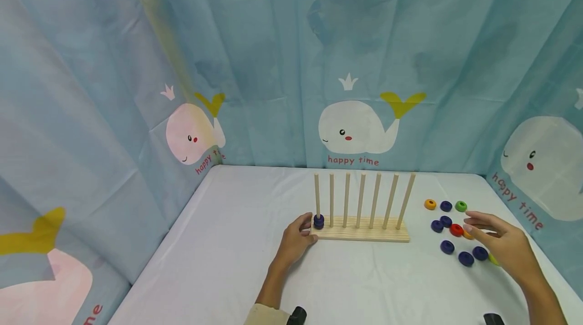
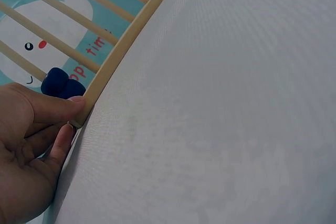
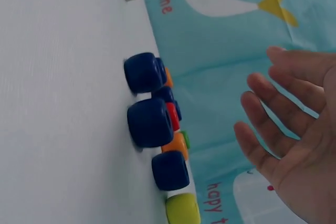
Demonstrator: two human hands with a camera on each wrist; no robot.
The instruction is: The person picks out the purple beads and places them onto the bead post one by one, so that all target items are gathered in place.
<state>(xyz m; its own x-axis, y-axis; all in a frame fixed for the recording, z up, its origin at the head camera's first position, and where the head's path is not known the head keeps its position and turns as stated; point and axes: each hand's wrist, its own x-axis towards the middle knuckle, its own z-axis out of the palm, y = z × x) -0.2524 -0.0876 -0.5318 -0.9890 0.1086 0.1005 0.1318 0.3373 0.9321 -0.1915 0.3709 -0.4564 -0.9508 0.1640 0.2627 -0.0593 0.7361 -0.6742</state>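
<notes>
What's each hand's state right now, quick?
Left hand: closed, pinching the end of the wooden base.
Right hand: open, holding nothing, fingers loosely bent near the beads.

Pegboard (image 1: 362,234), beads (image 1: 466,259) on white table (image 1: 214,249)

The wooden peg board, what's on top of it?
On the wooden peg board stand seven pegs, with two dark blue beads stacked on the leftmost. The wood under the beads is hidden.
</notes>
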